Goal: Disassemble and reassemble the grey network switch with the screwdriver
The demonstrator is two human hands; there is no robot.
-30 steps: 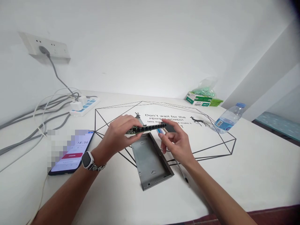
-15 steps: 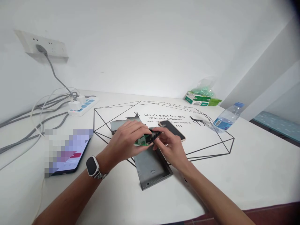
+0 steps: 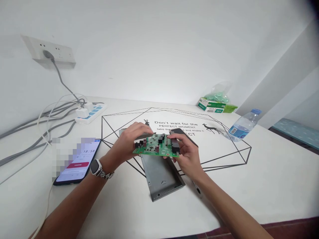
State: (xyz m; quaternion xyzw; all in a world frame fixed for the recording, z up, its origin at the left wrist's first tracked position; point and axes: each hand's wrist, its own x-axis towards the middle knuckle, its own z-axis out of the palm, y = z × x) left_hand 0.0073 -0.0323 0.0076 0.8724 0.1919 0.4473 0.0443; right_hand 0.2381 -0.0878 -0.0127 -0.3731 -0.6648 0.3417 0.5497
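Both my left hand (image 3: pixel 127 142) and my right hand (image 3: pixel 186 152) grip a green circuit board (image 3: pixel 156 146) by its opposite ends, holding it nearly flat with its components facing up. A row of black ports runs along the board's right end, partly behind my right fingers. Below the board lies an open grey metal case tray (image 3: pixel 161 179), its near end showing and its far end hidden by the board. A grey metal plate (image 3: pixel 122 132) lies behind my left hand. A dark flat slab (image 3: pixel 184 134), perhaps a tablet or phone, lies behind my right hand. A black pen (image 3: pixel 196 188) shows beside my right forearm.
A smartphone (image 3: pixel 81 162) lies to the left, its screen lit. Grey cables run from a wall socket (image 3: pixel 47 54) and a white power strip (image 3: pixel 91 113). A water bottle (image 3: pixel 243 126) lies at the right; a green box with a plastic bag (image 3: pixel 211 104) stands at the back.
The circuit board has turned from edge-on to nearly flat, its component side now up, and sits higher above the tray. Both hands still hold it.
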